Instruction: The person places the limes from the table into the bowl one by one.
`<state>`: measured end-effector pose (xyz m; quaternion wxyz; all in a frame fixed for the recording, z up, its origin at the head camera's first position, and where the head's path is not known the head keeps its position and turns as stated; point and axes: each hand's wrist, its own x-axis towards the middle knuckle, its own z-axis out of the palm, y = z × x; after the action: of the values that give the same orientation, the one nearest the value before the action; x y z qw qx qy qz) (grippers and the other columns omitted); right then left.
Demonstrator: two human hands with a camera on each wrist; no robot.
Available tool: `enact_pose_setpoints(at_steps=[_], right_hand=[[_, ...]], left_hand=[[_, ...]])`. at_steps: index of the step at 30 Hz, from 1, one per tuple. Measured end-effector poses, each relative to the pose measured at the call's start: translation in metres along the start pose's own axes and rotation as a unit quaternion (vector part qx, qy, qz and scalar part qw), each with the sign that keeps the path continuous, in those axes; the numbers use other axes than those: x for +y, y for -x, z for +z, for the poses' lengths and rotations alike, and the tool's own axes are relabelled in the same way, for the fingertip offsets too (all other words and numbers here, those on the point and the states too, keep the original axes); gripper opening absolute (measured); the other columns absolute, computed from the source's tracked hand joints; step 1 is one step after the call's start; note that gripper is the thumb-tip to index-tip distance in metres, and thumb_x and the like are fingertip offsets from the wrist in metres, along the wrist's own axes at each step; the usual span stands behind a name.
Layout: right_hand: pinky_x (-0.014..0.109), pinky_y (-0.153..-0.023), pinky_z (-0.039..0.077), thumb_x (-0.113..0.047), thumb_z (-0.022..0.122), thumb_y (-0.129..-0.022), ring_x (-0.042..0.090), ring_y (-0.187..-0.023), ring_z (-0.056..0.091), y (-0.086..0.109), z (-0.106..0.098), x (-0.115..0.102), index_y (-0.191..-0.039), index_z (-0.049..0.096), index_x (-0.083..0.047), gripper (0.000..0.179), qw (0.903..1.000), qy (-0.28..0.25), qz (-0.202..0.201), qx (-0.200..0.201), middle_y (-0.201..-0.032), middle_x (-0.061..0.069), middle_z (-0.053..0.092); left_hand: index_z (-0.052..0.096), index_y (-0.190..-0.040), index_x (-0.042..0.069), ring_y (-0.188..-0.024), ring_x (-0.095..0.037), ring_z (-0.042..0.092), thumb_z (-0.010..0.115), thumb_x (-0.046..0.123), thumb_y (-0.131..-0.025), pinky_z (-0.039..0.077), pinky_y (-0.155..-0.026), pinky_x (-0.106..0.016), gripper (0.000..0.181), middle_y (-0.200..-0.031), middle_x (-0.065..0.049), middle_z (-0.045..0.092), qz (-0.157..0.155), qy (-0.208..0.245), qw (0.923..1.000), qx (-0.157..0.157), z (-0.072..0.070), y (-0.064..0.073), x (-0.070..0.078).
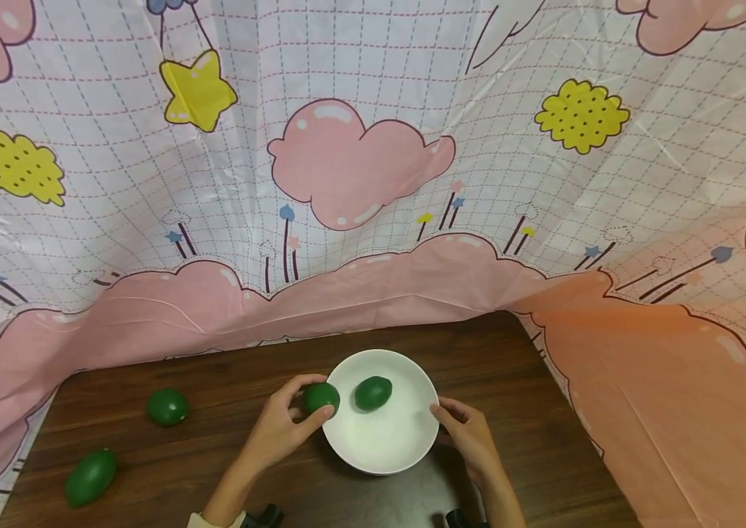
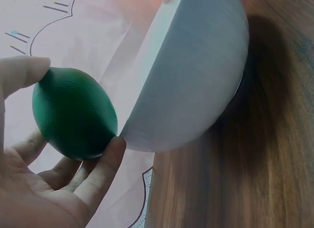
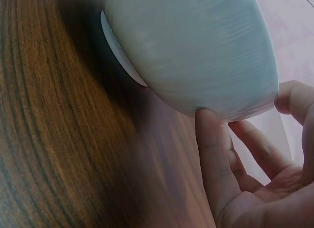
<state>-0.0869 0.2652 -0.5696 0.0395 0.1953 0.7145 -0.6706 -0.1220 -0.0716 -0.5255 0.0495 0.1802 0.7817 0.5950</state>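
A white bowl stands on the wooden table with one green lime lying inside it. My left hand pinches a second lime between thumb and fingers at the bowl's left rim. In the left wrist view this lime is held up beside the bowl's outer wall, fingertips close by the rim. My right hand grips the bowl's right side, thumb on the rim and fingers against the outer wall, as the right wrist view shows with the hand below the bowl.
Two more limes lie on the left of the dark wooden table: one farther back and one nearer the front. A patterned cloth with pink clouds hangs behind the table and along its sides.
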Motion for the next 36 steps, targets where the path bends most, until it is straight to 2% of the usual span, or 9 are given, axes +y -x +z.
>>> enact_pose_setpoints(at_steps=[10, 13, 19, 29, 32, 36], right_hand=[[0.038, -0.08, 0.067, -0.025, 0.076, -0.099, 0.021, -0.099, 0.075, -0.001, -0.001, 0.002, -0.132, 0.071, 0.001, 0.043, 1.0, 0.004, 0.004, 0.001, -0.126, 0.02, 0.074], [0.039, -0.08, 0.067, -0.024, 0.076, -0.099, 0.023, -0.1, 0.075, -0.001, -0.001, 0.002, -0.131, 0.071, 0.002, 0.042, 1.0, -0.002, 0.001, 0.0, -0.126, 0.02, 0.074], [0.039, -0.079, 0.067, -0.023, 0.076, -0.098, 0.025, -0.1, 0.076, -0.001, 0.0, 0.001, -0.13, 0.071, 0.003, 0.041, 1.0, -0.009, -0.002, -0.002, -0.126, 0.021, 0.074], [0.039, -0.078, 0.067, -0.021, 0.076, -0.098, 0.026, -0.098, 0.076, -0.001, 0.002, 0.0, -0.13, 0.071, 0.004, 0.04, 0.9999, -0.013, -0.005, -0.002, -0.124, 0.022, 0.074], [0.039, -0.078, 0.067, -0.021, 0.076, -0.098, 0.026, -0.099, 0.076, -0.001, 0.002, 0.0, -0.13, 0.071, 0.004, 0.04, 0.9999, -0.014, -0.007, -0.005, -0.124, 0.022, 0.074], [0.038, -0.078, 0.067, -0.022, 0.076, -0.098, 0.026, -0.098, 0.076, -0.001, 0.0, 0.0, -0.13, 0.071, 0.003, 0.041, 0.9999, -0.015, -0.007, -0.004, -0.123, 0.021, 0.075]], left_hand=[[0.064, -0.137, 0.007, -0.103, -0.014, 0.067, 0.083, 0.023, -0.093, 0.064, -0.077, -0.026, 0.05, -0.131, -0.012, 0.067, 0.037, -0.04, 0.9984, 0.015, 0.006, -0.002, 0.002], [0.065, -0.136, 0.011, -0.103, -0.014, 0.067, 0.083, 0.025, -0.093, 0.064, -0.077, -0.026, 0.049, -0.132, -0.01, 0.068, 0.045, -0.056, 0.9972, 0.022, 0.007, -0.002, 0.003], [0.065, -0.135, 0.02, -0.105, -0.015, 0.068, 0.083, 0.028, -0.093, 0.063, -0.078, -0.026, 0.047, -0.133, -0.008, 0.068, 0.052, -0.072, 0.9957, 0.024, 0.009, -0.004, 0.006], [0.066, -0.135, 0.023, -0.106, -0.014, 0.069, 0.085, 0.034, -0.091, 0.062, -0.079, -0.025, 0.049, -0.132, -0.003, 0.068, 0.046, -0.101, 0.9937, 0.012, 0.012, -0.006, 0.012], [0.067, -0.134, 0.025, -0.104, -0.01, 0.069, 0.087, 0.032, -0.089, 0.062, -0.079, -0.027, 0.05, -0.133, 0.0, 0.068, 0.044, -0.118, 0.9919, 0.01, 0.013, -0.007, 0.013], [0.068, -0.132, 0.025, -0.107, -0.01, 0.068, 0.088, 0.03, -0.086, 0.062, -0.081, -0.029, 0.05, -0.134, 0.002, 0.068, 0.061, -0.153, 0.9864, 0.008, 0.017, -0.008, 0.015]])
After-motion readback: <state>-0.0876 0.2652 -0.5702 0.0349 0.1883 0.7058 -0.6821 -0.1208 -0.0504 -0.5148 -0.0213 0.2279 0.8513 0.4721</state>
